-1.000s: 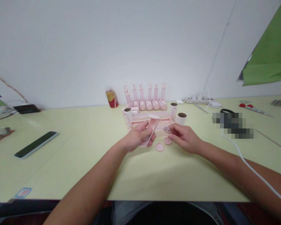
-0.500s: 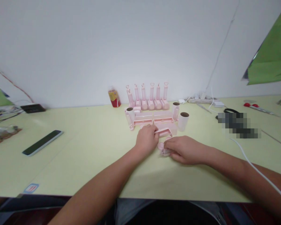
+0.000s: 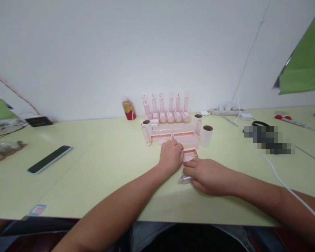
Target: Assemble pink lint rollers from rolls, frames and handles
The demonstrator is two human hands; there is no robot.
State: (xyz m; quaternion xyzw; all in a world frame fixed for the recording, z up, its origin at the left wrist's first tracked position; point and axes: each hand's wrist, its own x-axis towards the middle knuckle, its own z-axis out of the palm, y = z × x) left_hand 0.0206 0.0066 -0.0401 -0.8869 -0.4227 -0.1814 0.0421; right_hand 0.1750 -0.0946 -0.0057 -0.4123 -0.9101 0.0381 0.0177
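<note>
My left hand (image 3: pixel 171 156) is closed on the left side of a shallow pink tray (image 3: pixel 196 152), which rests near the middle of the table. A round pale-pink piece (image 3: pixel 189 158) shows inside the tray. My right hand (image 3: pixel 210 176) lies just in front, its fingertips bent down at the tray's near part. A small clear plastic piece, like a little bottle (image 3: pixel 185 179), sticks out from under its fingers; the rest is hidden by the hand.
Several pink tubes with heart-shaped tops (image 3: pixel 170 101) stand in a row near the wall. Pink trays (image 3: pixel 183 134) lie before them, with white cardboard tubes (image 3: pixel 206 135) at the sides. A phone (image 3: pixel 50 159) lies left; a white cable (image 3: pixel 280 183) crosses at right.
The pink tray has come down flat and nearer, and my left hand has shifted slightly right. My right hand has moved a little toward me, and the clear piece now shows below its fingers.
</note>
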